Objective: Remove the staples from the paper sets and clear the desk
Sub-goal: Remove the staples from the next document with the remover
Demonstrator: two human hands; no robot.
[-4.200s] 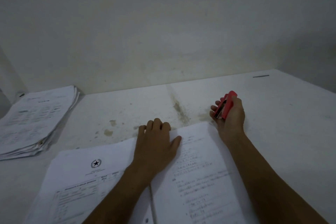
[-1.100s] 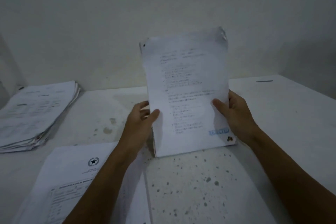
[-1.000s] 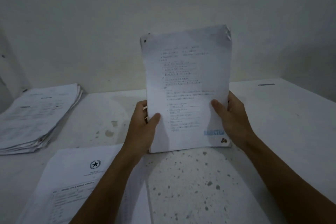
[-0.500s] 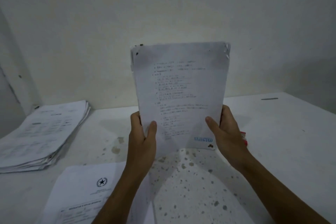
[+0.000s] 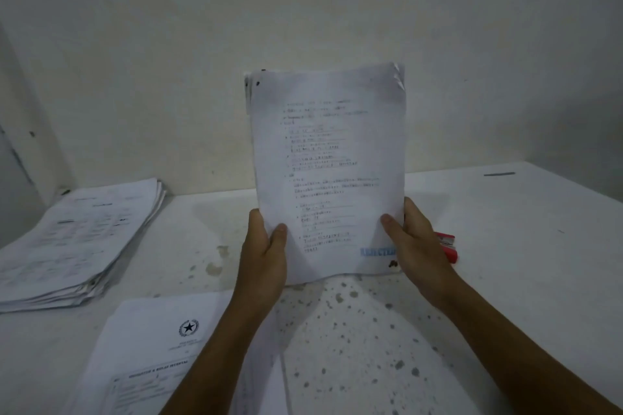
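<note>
While both hands hold one paper set upright, task reads mid-way. Desk (image 5: pixel 505 246): white, stained, not cleared. Big stack (image 5: pixel 77 239) far left, flat (likely finished sets, judgement only). Held paper set (image 5: pixel 330 172) centre, lifted off desk, edges squared, top corners dog-eared; staple not visible, cannot tell if out. Another document (image 5: pixel 151 357) near left, flat, maybe pending. Left hand (image 5: pixel 263 256) grasps set's lower left edge, right hand (image 5: pixel 414 253) grasps lower right. Red staple tool (image 5: pixel 448 246) on desk, just right of right hand, untouched.
</note>
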